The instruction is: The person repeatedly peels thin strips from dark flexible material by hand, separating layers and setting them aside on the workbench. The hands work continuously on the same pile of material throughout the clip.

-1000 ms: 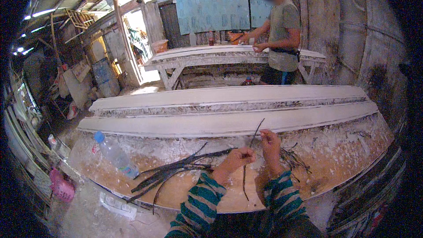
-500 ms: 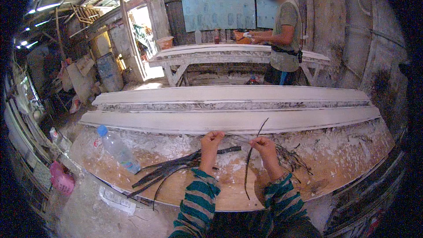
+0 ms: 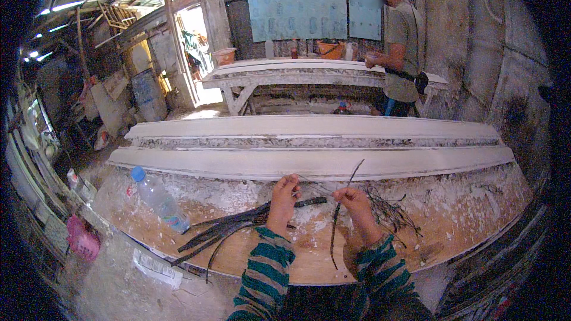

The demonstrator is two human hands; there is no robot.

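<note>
My left hand (image 3: pixel 285 197) is closed, its fingertips pinching one end of a thin dark strand (image 3: pixel 315 185). The other end runs to my right hand (image 3: pixel 355 203), also closed in a pinch. A longer dark strip (image 3: pixel 335 235) passes by the right fingertips, its upper end lying toward the white plank; whether those fingers touch it I cannot tell. Left of my left wrist, a bundle of flat black strips (image 3: pixel 229 226) is fanned out on the wooden board (image 3: pixel 309 267). Beyond my right wrist lies a tangle of fine dark strands (image 3: pixel 392 213).
Two long white-coated planks (image 3: pixel 309 160) lie across the table behind my hands. At the left stands a clear plastic bottle (image 3: pixel 159 202) with a blue cap, tilted. A pink basket (image 3: pixel 83 238) sits below the left edge. A person (image 3: pixel 401 41) stands at another white workbench (image 3: pixel 285 74).
My left fingers have opened out slightly and shifted a little, still at the strand. The person at the back has moved right and turned more sideways.
</note>
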